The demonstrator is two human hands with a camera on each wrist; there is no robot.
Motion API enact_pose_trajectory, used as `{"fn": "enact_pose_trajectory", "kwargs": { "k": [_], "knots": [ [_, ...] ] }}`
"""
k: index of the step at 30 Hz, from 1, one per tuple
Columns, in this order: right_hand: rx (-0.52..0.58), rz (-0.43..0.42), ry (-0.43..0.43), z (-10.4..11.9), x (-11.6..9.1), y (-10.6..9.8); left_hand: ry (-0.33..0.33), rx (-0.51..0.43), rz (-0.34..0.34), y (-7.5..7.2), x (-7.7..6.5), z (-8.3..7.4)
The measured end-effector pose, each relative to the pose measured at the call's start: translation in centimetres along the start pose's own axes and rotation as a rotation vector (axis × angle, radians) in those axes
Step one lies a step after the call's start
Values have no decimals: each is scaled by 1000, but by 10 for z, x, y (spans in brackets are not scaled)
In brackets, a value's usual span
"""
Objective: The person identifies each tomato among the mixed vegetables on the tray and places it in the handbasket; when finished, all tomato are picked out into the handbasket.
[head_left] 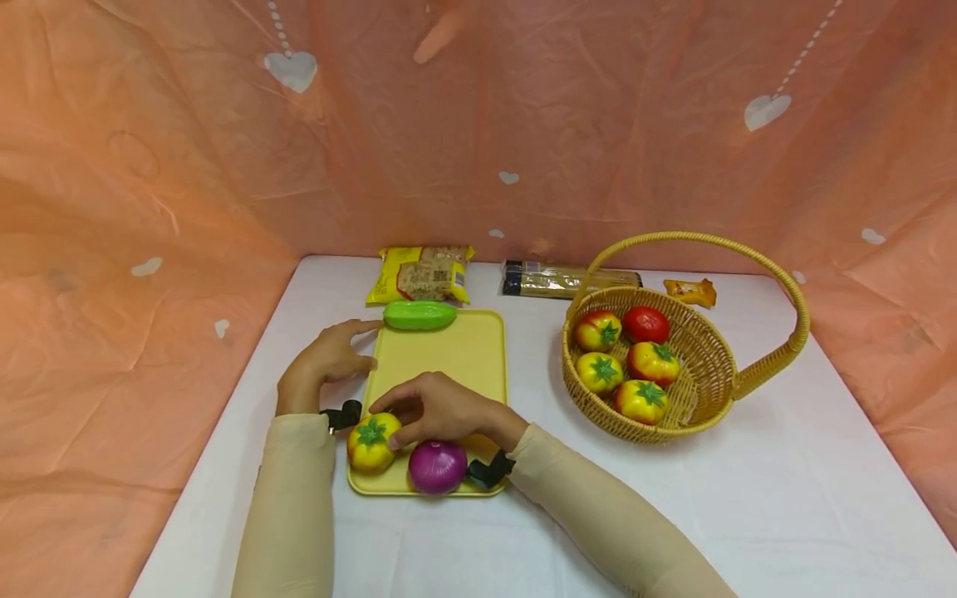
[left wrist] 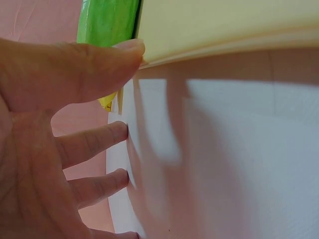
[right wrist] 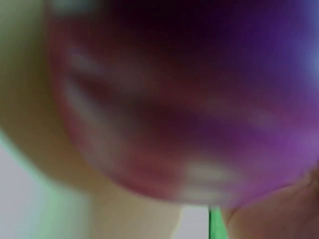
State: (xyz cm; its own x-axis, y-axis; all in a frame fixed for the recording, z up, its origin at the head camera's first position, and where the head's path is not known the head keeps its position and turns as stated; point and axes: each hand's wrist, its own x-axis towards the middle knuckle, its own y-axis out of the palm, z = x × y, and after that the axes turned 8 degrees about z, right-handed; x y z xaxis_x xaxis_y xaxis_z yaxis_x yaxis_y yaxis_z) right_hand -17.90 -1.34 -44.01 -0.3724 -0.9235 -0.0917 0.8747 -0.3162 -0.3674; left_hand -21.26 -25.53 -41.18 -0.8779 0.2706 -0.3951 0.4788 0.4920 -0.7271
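On the yellow tray (head_left: 449, 357), my right hand (head_left: 449, 407) holds a yellow-red tomato (head_left: 371, 444) with a green star-shaped top, thumb and fingers at its right and upper sides. A purple onion (head_left: 438, 467) sits beside it, under the right wrist; it fills the right wrist view (right wrist: 199, 124), where the tomato is hidden. My left hand (head_left: 329, 361) is at the tray's left edge. The left wrist view shows its thumb (left wrist: 114, 59) against the rim and the other fingers spread. A green cucumber-like vegetable (head_left: 419, 315) lies across the tray's far-left corner.
To the right stands a wicker basket (head_left: 718, 357) with a tall handle, holding several yellow-red tomatoes and a red one (head_left: 646, 325). Along the back lie a yellow bag (head_left: 422, 274), a dark-ended pack of noodles (head_left: 553, 280) and a small orange packet (head_left: 691, 291).
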Motion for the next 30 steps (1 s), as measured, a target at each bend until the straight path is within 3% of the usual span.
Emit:
{"fn": "enact_pose_trajectory", "kwargs": {
  "k": [7,13,20,26,30],
  "knots": [
    [38,-107,-31,2,-16,-11,-17,-4,5,1,1,0],
    [118,-236,-42,8,-50,-23,-42,-23,12,1,1,-2],
    [130,-410,-43,10,-113,-35,-28,-29,6,3,4,1],
    [167,-612,-44,8,-177,-40,-35,-37,10,3,4,0],
    [136,-731,-56,4,-217,-44,-38,-38,6,3,3,0]
  ]
}}
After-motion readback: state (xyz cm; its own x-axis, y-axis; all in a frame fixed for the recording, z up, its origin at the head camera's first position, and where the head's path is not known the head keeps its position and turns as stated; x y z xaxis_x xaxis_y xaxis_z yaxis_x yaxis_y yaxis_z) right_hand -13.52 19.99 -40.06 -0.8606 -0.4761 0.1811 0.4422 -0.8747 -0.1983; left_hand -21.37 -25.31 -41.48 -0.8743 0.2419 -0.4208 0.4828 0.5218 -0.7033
